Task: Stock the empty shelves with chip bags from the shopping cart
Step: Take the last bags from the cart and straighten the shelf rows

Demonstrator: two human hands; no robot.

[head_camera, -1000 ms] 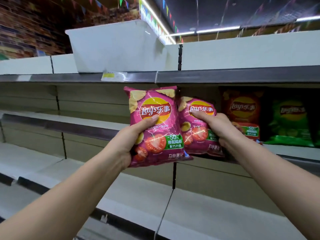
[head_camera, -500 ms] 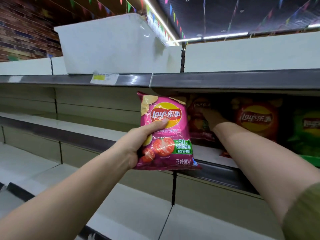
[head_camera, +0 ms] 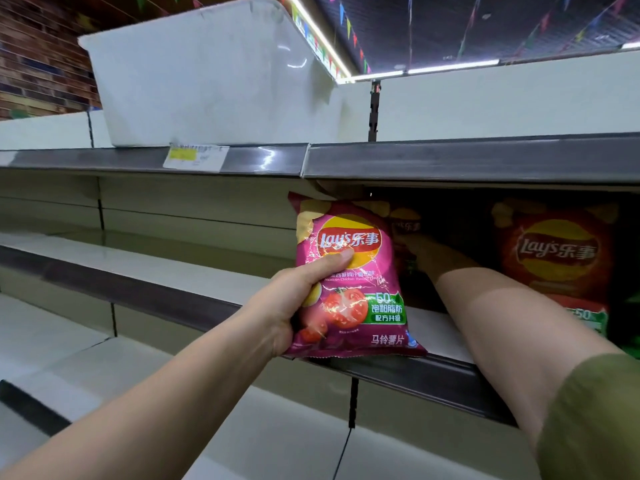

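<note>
Pink bag (head_camera: 349, 271): Lay's tomato chips, glossy magenta, yellow-red logo, tomato picture, green 50% badge; upright, face to camera, sealed, puffy, its bottom edge at the front lip of the shelf (head_camera: 194, 271). Second bag (head_camera: 403, 223) just behind and right of pink bag, deep in shadow on the shelf, only logo part visible. Red bag (head_camera: 554, 258) further right, upright on the shelf, facing out. Green bag (head_camera: 632, 327) at far right edge, mostly cut off.

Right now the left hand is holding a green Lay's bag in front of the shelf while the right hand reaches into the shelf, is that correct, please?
Not quite: the bag in the left hand is pink, as the head view shows. The right hand does reach into the shelf.
</note>
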